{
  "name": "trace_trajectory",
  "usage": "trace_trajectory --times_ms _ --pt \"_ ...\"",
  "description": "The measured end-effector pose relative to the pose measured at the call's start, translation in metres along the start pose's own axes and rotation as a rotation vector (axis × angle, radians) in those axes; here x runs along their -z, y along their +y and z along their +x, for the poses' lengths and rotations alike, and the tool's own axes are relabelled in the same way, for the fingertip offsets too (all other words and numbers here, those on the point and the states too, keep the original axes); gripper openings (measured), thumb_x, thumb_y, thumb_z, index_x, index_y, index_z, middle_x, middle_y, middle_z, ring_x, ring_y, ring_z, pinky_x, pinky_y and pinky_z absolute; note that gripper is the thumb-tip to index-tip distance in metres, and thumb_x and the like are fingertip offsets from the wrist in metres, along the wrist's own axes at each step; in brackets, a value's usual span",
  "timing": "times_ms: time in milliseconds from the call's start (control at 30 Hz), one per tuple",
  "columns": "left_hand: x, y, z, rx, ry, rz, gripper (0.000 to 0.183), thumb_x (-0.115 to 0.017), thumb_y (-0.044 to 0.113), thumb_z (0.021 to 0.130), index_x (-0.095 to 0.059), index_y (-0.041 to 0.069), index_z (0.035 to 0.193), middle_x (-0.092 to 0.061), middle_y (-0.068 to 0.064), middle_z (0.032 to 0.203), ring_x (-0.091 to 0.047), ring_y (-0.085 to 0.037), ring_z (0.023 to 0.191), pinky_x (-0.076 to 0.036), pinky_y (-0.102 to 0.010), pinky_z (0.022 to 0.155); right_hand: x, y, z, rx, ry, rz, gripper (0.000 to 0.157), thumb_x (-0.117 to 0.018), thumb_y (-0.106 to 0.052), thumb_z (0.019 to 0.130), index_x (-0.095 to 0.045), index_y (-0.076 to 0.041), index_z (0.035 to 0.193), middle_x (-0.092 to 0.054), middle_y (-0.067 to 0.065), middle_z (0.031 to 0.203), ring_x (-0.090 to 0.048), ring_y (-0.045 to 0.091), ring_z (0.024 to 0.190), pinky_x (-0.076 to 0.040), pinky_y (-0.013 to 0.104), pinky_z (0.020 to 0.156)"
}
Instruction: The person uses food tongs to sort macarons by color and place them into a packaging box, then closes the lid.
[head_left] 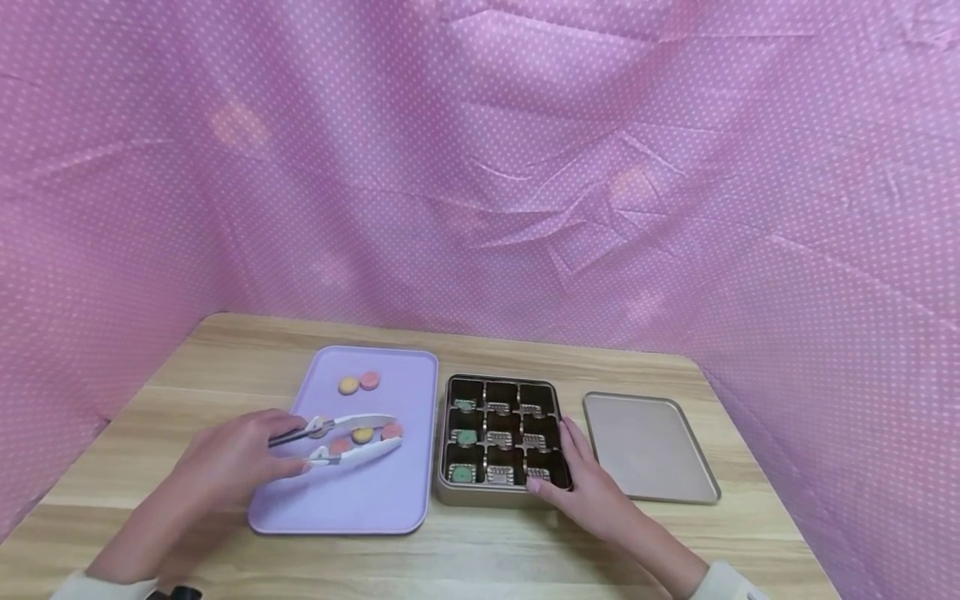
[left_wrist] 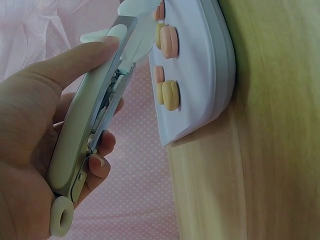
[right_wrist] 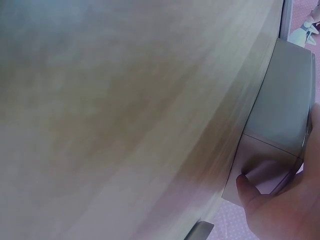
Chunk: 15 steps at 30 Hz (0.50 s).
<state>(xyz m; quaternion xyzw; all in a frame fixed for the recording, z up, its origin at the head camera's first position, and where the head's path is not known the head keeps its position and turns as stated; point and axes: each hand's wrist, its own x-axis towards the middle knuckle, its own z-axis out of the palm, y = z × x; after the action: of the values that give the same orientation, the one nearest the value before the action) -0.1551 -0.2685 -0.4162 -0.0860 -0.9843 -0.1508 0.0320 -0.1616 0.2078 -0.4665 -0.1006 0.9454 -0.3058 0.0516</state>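
Note:
My left hand [head_left: 236,454] grips a pair of white-and-metal tongs [left_wrist: 80,120], thumb along one arm and fingers round the other. The tongs' two arms are spread over a lilac tray [head_left: 341,508]. Between and near their tips lie a yellow macaron [head_left: 362,435] and a pink macaron [head_left: 392,431], with another pink one [head_left: 341,447] by the lower arm. My right hand [head_left: 592,492] holds the front right corner of a tin box [right_wrist: 282,95], thumb at the front rim, fingers along the right side. Green macarons [head_left: 467,437] sit in the box's left column of compartments.
A yellow macaron [head_left: 348,385] and a pink one [head_left: 370,381] lie side by side toward the tray's back. Right of the box, a flat metal lid [head_left: 652,450] rests on the wooden table [head_left: 510,554]. Pink dotted cloth [head_left: 480,208] encloses the table's back and sides.

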Motion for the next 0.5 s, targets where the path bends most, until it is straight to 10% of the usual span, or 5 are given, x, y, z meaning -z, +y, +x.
trace_trajectory --times_ms 500 --pt "-0.0011 0.0054 -0.0077 -0.017 0.021 0.019 0.066 -0.08 0.056 0.076 -0.071 0.015 0.127 -0.067 -0.014 0.132 -0.062 -0.041 0.121 -0.048 -0.067 0.087 0.0001 0.001 -0.0068 0.0 -0.005 -0.001 0.113 -0.065 -0.07 0.085 -0.004 -0.015 0.163 0.005 -0.004 0.171 -0.028 0.041 0.15 -0.029 0.059 0.118"
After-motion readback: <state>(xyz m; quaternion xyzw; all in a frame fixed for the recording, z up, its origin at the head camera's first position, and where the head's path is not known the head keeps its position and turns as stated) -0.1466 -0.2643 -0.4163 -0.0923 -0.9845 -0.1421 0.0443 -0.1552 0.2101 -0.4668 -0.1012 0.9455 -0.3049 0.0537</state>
